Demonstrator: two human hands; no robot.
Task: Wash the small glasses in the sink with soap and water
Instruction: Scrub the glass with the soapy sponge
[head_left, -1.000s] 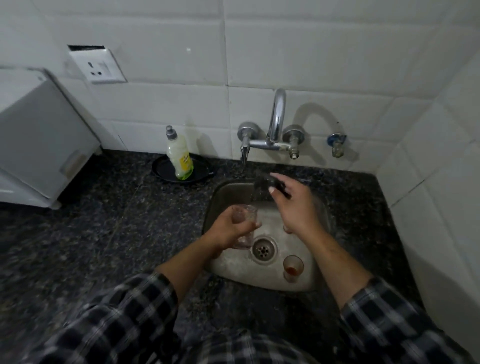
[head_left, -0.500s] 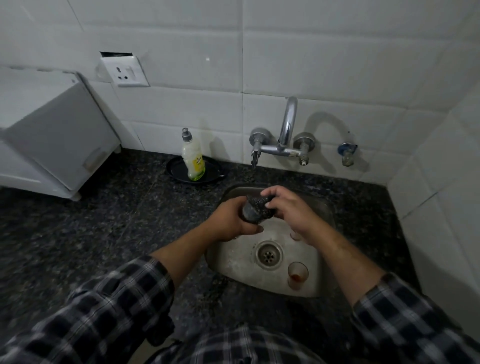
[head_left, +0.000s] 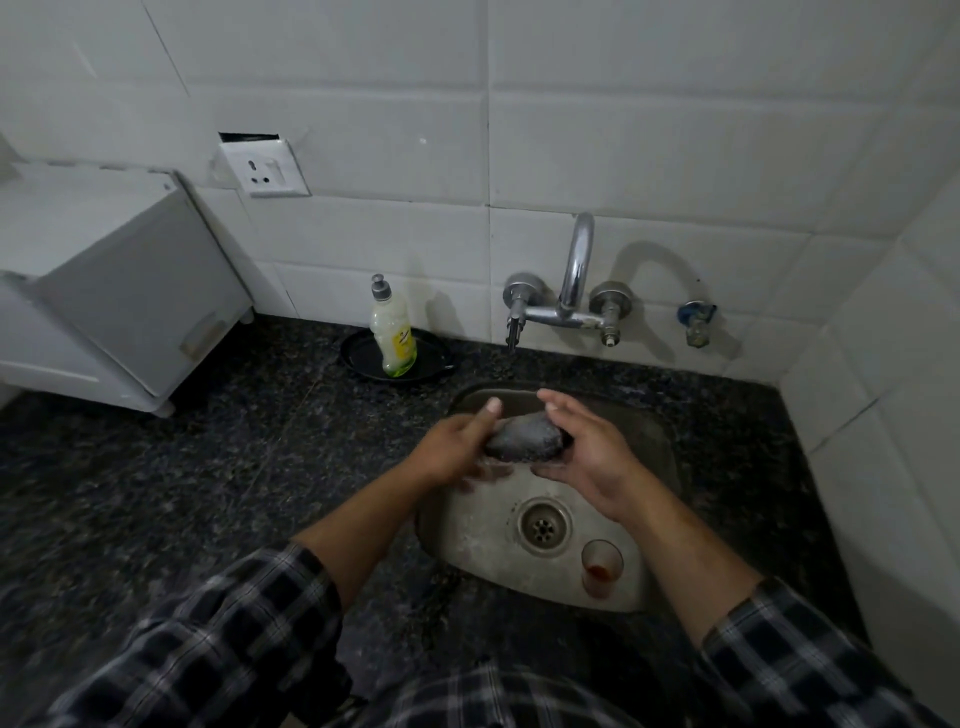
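Observation:
Over the steel sink (head_left: 657, 441), my left hand (head_left: 452, 449) grips a small glass (head_left: 493, 469). The glass is almost hidden; only a blurred clear edge shows under the scrubber. My right hand (head_left: 589, 454) holds a dark grey scrubber (head_left: 524, 438) and presses it against that glass, with the thumb above and the fingers below. A second small glass (head_left: 601, 565) with red residue at its bottom stands upright in the sink's front right corner, near the drain (head_left: 543, 526). No water runs from the tap (head_left: 571, 291).
A dish soap bottle (head_left: 392, 332) stands in a black dish (head_left: 358, 361) on the dark granite counter (head_left: 234, 467), left of the tap. A white appliance (head_left: 119, 291) sits at the far left. A small valve (head_left: 695, 322) and tiled walls close off the back and right.
My right hand brought the scrubber down from near the tap onto the glass in my left hand, and the two hands now work together. The view shifted, so the sink sits lower in frame.

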